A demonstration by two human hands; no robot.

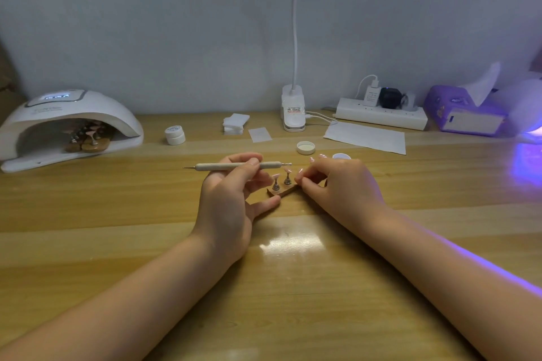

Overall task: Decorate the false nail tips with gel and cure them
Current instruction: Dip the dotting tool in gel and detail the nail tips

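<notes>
My left hand point(231, 193) pinches a wooden dotting tool point(234, 166) between thumb and forefinger, holding it level above the table. Its little finger touches the near end of a small wooden holder strip point(283, 192). Two pink false nail tips point(281, 174) stand on metal pegs on that strip. My right hand point(334, 184) covers the strip's right end, fingers curled around it; what lies under them is hidden. An open white gel jar point(341, 156) peeks out behind my right hand, its lid point(305, 147) lying nearby. At far left, the white curing lamp point(70, 123) holds more tips on holders point(88, 138).
A closed white jar point(175, 135), a stack of wipes point(234, 124), a loose wipe point(260, 134) and a paper sheet point(366, 138) lie at the back. A clip lamp base point(293, 110), power strip point(381, 116) and purple tissue box point(463, 110) line the wall. Purple light glows at right.
</notes>
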